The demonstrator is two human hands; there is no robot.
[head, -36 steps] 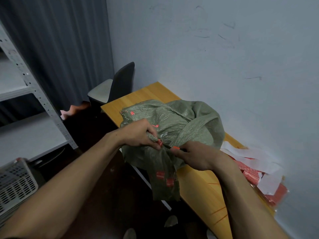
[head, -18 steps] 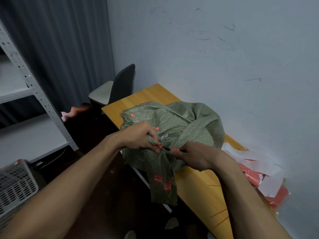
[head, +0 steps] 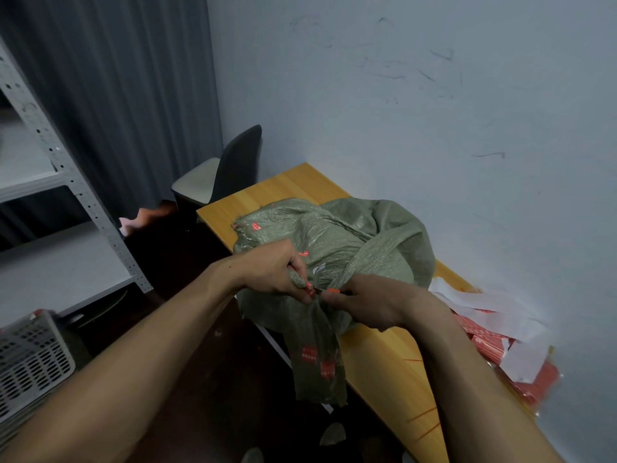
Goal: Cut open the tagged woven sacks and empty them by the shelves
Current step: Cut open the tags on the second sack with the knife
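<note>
On the wooden table [head: 293,188], the left hand [head: 277,272] clenches the green woven sack [head: 334,242] by its bunched neck; the right hand [head: 370,305] pinches an orange-handled tool [head: 332,290] against it.

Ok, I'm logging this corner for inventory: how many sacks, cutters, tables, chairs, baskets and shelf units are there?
Green woven sack: 1
Orange-handled cutter: 1
Wooden table: 1
Chair: 1
Grey basket: 1
Shelf unit: 1
Total: 6
</note>
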